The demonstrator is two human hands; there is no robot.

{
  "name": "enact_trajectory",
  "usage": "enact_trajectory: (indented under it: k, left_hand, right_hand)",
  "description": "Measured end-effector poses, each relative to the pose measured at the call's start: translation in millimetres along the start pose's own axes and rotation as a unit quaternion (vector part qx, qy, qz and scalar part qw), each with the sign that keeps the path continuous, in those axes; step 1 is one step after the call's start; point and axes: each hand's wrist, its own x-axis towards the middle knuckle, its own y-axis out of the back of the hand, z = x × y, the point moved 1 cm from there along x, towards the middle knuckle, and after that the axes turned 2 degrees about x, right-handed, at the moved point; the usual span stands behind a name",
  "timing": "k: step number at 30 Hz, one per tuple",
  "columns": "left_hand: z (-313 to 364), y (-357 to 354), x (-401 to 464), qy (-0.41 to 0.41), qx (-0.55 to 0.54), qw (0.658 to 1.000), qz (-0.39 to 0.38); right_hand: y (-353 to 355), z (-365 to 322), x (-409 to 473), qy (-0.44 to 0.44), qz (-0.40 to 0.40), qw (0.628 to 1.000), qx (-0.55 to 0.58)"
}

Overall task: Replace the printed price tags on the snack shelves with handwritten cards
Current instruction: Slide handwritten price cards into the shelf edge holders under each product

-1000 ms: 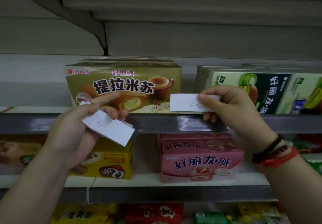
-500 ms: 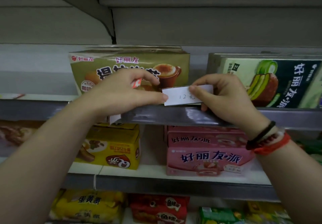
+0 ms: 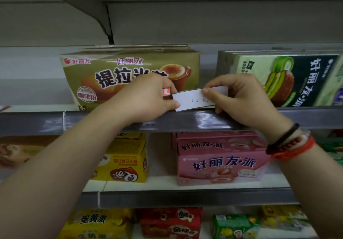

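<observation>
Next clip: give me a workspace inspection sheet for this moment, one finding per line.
Surface: grey shelf-edge rail, glossy, no tag seated in it where visible.
Job's things: white handwritten card reading 12, held just above the rail; a red-and-white scrap shows in the left hand.
Clutter: nothing seen.
Grippers: left hand pinches the card's left end; right hand pinches its right end.
Cables: nothing seen.
Surroundings: gold tiramisu box, green pie box, pink pie boxes below.
</observation>
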Motion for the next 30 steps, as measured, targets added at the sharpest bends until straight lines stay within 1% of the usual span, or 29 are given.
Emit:
enact_trajectory:
  k: [13,20,26,30]
  left_hand:
    - [1.2,1.9,6.1,-0.029,0.024,0.998,-0.058]
    - [0.0,1.1,4.9,-0.039,0.004,0.998,-0.048]
    - [4.1,1.7,4.5,-0.04,-0.053,0.998,-0.02]
    - [3.9,0.6,4.7,-0.036,-0.07,0.997,-0.014]
  right_hand:
    - [5.1,-1.1,-1.7,-0.016,-0.048,0.999,-0.019]
    - [7.3,-2.6,-1.6,-0.03,-0.069,0.997,-0.025]
    - [8.4,-6.8,-2.5,-0.038,-0.082,0.995,-0.03]
    - [10.5,-2.7,-4.6,-0.043,-0.064,0.997,0.0]
